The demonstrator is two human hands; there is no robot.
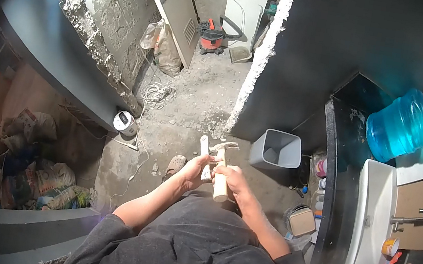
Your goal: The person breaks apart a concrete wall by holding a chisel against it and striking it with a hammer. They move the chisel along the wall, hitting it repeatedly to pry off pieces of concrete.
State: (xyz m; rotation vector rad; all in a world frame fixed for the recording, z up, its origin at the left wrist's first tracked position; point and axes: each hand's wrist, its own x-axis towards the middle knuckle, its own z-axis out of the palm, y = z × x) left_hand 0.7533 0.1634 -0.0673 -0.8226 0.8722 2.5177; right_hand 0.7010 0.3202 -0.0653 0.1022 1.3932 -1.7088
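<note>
Our dark shirt [193, 245] fills the bottom of the view, with both bare forearms reaching forward from its sleeves. In front of it, our right grip [233, 181] is wrapped around the wooden handle of a hammer [220, 186], whose metal head points away from us. Our left grip [194, 172] is closed on a slim, pale tool [204, 145], held just beside the hammer and roughly in line with it. Whether the two touch we cannot tell. Both are held over the floor [186, 114], which is grey and strewn with rubble.

Near our left grip, one shoe [177, 164] shows below. Farther left stand a white tub [125, 123] and, beyond it, a loose coil of cord [157, 94]. Full bags [53, 178] are heaped at the far left. At the back, a red and black vacuum [211, 41] stands between pale panels.

To our right, a grey bin [258, 153] stands by the dark wall. Past it runs a dark surface [328, 206] with a blue jug [397, 128], a white sink [354, 248] and a tap [411, 218].
</note>
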